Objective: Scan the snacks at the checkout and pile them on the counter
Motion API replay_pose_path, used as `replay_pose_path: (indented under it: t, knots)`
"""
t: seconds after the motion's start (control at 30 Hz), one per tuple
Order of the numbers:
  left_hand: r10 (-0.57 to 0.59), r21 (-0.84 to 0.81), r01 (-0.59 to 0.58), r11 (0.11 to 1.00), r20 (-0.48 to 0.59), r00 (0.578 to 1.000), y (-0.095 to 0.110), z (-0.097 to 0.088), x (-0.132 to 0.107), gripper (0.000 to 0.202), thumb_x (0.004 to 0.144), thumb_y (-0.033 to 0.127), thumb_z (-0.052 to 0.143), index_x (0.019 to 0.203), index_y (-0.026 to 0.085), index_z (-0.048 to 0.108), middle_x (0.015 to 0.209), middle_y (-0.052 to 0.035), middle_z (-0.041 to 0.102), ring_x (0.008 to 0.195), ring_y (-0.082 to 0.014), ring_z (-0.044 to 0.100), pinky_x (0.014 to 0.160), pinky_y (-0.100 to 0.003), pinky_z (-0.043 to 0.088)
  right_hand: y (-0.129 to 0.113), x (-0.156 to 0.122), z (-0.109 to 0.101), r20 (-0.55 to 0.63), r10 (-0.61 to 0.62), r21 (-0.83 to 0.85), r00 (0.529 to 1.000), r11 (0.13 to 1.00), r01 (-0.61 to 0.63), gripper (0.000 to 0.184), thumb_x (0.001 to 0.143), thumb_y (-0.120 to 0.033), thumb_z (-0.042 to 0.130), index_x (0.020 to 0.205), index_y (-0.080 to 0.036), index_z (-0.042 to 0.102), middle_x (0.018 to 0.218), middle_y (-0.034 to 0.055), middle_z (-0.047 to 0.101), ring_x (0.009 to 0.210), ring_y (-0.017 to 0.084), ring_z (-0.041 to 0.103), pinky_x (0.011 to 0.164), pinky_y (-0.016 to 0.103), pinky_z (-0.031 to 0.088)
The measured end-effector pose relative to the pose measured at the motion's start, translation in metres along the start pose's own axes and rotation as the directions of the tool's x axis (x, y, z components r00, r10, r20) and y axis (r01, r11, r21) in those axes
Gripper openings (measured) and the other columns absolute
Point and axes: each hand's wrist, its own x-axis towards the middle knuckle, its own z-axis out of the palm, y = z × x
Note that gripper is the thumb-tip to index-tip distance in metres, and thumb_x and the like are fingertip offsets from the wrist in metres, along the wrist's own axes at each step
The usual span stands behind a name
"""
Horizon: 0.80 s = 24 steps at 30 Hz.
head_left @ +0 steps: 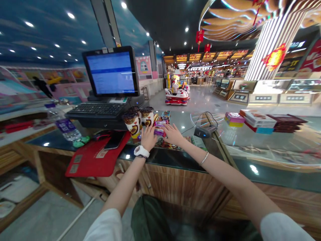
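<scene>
Several purple-wrapped snack bars [159, 130] lie in a row on the glass counter, between my two hands. My left hand [148, 138], wearing a white watch, rests at their left end with its fingers stretched out. From the right, my right hand [174, 135] reaches the other end, fingers spread and the tips at the wrappers. Whether either hand presses on the bars is hard to tell. Just left of and behind my left hand stand printed paper-like cups [132, 125] with dark tops. Other small colourful packets [165, 115] lie behind the bars.
A monitor [111, 72] and a keyboard [96, 109] stand at the left. Nearby are a red mat [95, 159], a phone [114, 140] and a water bottle [65, 125]. A black scanner-like device [205, 131] and stacked boxes [258, 119] are on the right.
</scene>
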Motion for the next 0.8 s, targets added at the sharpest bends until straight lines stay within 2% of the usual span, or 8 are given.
replay_pose_path:
  t: [0.17,0.3,0.5,0.8]
  knots:
    - [0.003,-0.024,-0.003,1.0,-0.005,1.0,-0.007,0.012,0.002,0.057,0.084,0.014,0.047,0.14,0.021,0.054,0.15,-0.0092,0.052,0.143,-0.0299,0.042,0.123,-0.057,0.026,0.002,0.007,0.019,-0.015,-0.005,-0.034,1.0,0.999,0.005,0.057,0.084,-0.025,0.067,0.138,-0.015,0.052,0.154,0.0196,0.044,0.143,0.032,0.039,0.121,0.058,0.02]
    - [0.001,-0.035,0.0,0.999,0.022,1.0,-0.008,0.016,-0.001,0.056,0.084,0.01,0.045,0.139,0.02,0.055,0.147,-0.0086,0.055,0.142,-0.0298,0.043,0.122,-0.058,0.026,0.004,0.004,0.026,-0.044,0.0,-0.038,0.999,0.999,-0.002,0.047,0.085,-0.025,0.067,0.13,-0.014,0.057,0.148,0.0198,0.05,0.14,0.032,0.043,0.12,0.06,0.021]
    - [0.006,-0.06,-0.002,0.998,0.057,0.998,-0.005,0.016,-0.003,0.055,0.082,0.005,0.047,0.133,0.023,0.06,0.14,-0.0075,0.062,0.14,-0.0296,0.045,0.122,-0.062,0.023,0.006,-0.002,0.023,-0.065,0.016,-0.03,0.998,0.999,-0.018,0.039,0.085,-0.022,0.064,0.124,-0.015,0.062,0.145,0.0191,0.053,0.137,0.03,0.046,0.12,0.059,0.021]
    - [0.007,-0.031,-0.005,1.0,0.041,0.999,-0.004,0.01,-0.003,0.038,0.084,0.007,0.054,0.118,0.02,0.065,0.121,-0.0099,0.068,0.124,-0.0285,0.056,0.122,-0.056,0.024,0.006,-0.006,0.016,-0.131,-0.02,-0.067,0.991,0.998,0.011,0.028,0.079,-0.021,0.064,0.107,-0.015,0.069,0.134,0.0168,0.062,0.128,0.032,0.054,0.12,0.06,0.022]
